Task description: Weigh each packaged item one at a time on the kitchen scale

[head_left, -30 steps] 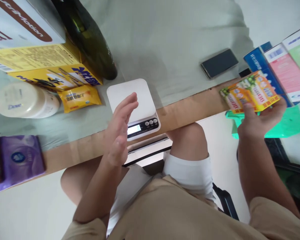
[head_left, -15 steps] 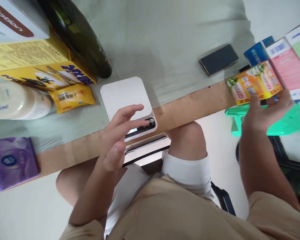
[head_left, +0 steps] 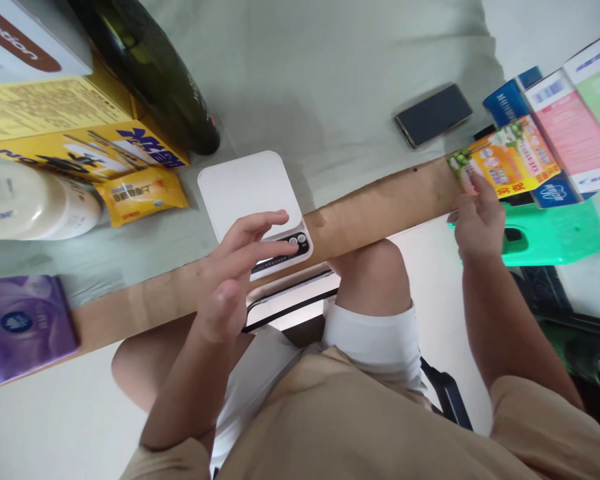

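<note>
The kitchen scale (head_left: 254, 208) sits at the near edge of the table (head_left: 370, 207), directly ahead of my knees, with its white platform bare and its button strip facing me. My left hand (head_left: 233, 280) hovers over that strip: fingers extended and loosely spread, holding nothing, with the index fingertip on or just above the round buttons. I cannot tell whether it presses. I judge the step in hand to be switching on or zeroing the scale before a weighing. The display is hidden under my fingers, so its reading is not visible.

My right hand (head_left: 473, 220) is off to the right at the table edge, pinching the near corner of a yellow-and-orange snack packet (head_left: 510, 160) between thumb and fingers. The packet lies well apart from the scale. As I judge it, the next move calls for lifting my left hand clear of the platform, then carrying the packet across and laying it flat in the middle of the platform.

Compared with a second ago, my left hand was raised flat and edge-on over the scale; it has since come down onto the buttons. My right hand held the packet up, gripped from beneath; the grip has now shifted to its corner.

Farther back stand a small yellow sachet (head_left: 141, 195), a white Dove jar (head_left: 35, 203), a purple tissue pack (head_left: 23, 327), yellow boxes (head_left: 80, 133), a dark bottle (head_left: 155, 67) and a phone (head_left: 433, 115).
</note>
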Action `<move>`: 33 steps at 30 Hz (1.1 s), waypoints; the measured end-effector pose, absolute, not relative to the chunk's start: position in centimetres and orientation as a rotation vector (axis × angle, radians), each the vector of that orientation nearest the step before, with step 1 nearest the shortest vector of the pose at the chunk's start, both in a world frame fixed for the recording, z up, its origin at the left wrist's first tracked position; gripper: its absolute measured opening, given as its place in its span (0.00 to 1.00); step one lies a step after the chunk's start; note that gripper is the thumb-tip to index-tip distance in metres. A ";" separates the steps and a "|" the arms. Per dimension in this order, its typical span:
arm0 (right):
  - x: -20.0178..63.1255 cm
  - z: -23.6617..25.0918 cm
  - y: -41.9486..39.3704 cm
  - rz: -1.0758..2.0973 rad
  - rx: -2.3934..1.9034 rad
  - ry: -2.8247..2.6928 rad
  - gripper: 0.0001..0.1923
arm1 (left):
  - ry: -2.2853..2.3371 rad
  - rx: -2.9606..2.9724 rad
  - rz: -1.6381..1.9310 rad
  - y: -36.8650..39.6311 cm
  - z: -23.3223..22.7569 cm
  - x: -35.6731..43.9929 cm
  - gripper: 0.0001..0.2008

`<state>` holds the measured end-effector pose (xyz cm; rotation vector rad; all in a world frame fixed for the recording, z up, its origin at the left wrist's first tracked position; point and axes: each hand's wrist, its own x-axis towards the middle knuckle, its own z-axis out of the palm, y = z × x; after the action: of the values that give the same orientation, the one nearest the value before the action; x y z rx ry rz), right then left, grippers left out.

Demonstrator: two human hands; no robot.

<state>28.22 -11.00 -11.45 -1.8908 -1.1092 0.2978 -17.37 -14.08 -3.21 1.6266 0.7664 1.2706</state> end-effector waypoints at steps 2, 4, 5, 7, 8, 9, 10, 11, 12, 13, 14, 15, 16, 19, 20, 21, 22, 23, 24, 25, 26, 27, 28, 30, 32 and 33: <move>27.8 -11.2 -10.6 0.278 -1.930 -1.026 0.24 | 0.772 1.614 1.282 -14.1 -3.1 -17.2 0.29; 27.3 -10.8 -10.3 0.268 -1.966 -0.957 0.24 | 0.777 1.608 1.290 -14.1 -2.9 -17.2 0.29; 27.0 -10.5 -10.3 0.269 -1.977 -0.932 0.25 | 0.781 1.609 1.291 -14.1 -2.8 -17.3 0.29; 26.3 -9.5 -10.6 0.282 -1.997 -0.911 0.25 | 0.789 1.621 1.303 -14.1 -2.5 -17.6 0.29; 25.8 -8.8 -11.0 0.279 -2.003 -0.909 0.23 | 0.798 1.634 1.312 -14.2 -2.3 -17.8 0.29; 25.1 -8.0 -11.4 0.269 -2.000 -0.920 0.22 | 0.811 1.650 1.330 -14.2 -1.9 -18.1 0.28; 24.1 -7.2 -12.0 0.265 -1.985 -0.949 0.21 | 0.827 1.665 1.359 -14.3 -1.5 -18.5 0.28; 23.0 -6.4 -12.6 0.255 -1.950 -0.989 0.20 | 0.850 1.672 1.402 -14.4 -1.0 -18.9 0.29; 21.6 -5.6 -13.2 0.281 -1.891 -1.059 0.20 | 0.883 1.665 1.455 -14.5 -0.4 -19.4 0.28; 19.9 -5.0 -13.7 0.325 -1.817 -1.124 0.21 | 0.921 1.649 1.506 -14.7 0.2 -20.0 0.28; 18.0 -4.4 -14.3 0.383 -1.733 -1.180 0.21 | 0.960 1.622 1.560 -14.9 0.8 -20.6 0.26; 15.9 -4.0 -14.8 0.457 -1.645 -1.221 0.20 | 1.004 1.583 1.608 -15.2 1.4 -21.4 0.24; 13.5 -3.7 -15.3 0.543 -1.567 -1.249 0.19 | 1.049 1.536 1.656 -15.5 1.9 -22.3 0.22; 5.8 -3.4 -17.1 0.872 -1.385 -1.359 0.15 | 1.174 1.429 1.815 -16.6 3.2 -25.3 0.18; 3.1 -3.4 -17.7 0.979 -1.321 -1.412 0.14 | 1.238 1.386 1.875 -17.1 3.6 -26.4 0.16; 0.6 -3.4 -18.3 1.079 -1.253 -1.482 0.14 | 1.326 1.335 1.927 -17.6 3.9 -27.5 0.14; -1.8 -3.3 -18.9 1.150 -1.184 -1.553 0.14 | 1.444 1.275 1.963 -18.1 4.2 -28.6 0.11; -4.1 -3.2 -19.4 1.209 -1.128 -1.640 0.14 | 1.587 1.194 1.980 -18.6 4.4 -29.7 0.09; -6.2 -3.0 -19.8 1.251 -1.083 -1.720 0.15 | 1.736 1.104 1.981 -19.2 4.5 -30.6 0.09; -8.2 -2.8 -20.2 1.281 -1.043 -1.786 0.15 | 1.872 1.028 1.962 -19.7 4.6 -31.6 0.09; -10.0 -2.6 -20.4 1.306 -1.007 -1.838 0.15 | 1.986 0.969 1.932 -20.2 4.5 -32.5 0.09; -11.8 -2.4 -20.5 1.326 -0.974 -1.869 0.15 | 2.067 0.924 1.889 -20.8 4.4 -33.3 0.09; -13.5 -2.2 -20.5 1.349 -0.949 -1.886 0.15 | 2.106 0.892 1.848 -21.3 4.2 -34.1 0.10; -16.6 -2.0 -20.4 1.403 -0.925 -1.890 0.15 | 2.100 0.851 1.764 -22.2 3.8 -35.5 0.11; -19.4 -2.0 -20.1 1.466 -0.922 -1.878 0.15 | 2.022 0.833 1.708 -22.9 3.5 -36.5 0.11; -20.7 -2.0 -20.0 1.502 -0.918 -1.871 0.15 | 1.968 0.831 1.695 -23.2 3.5 -36.8 0.11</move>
<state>-20.69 -19.96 -1.99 -0.9179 -1.8705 1.5019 -36.80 -23.21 3.50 0.8312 1.9678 1.6947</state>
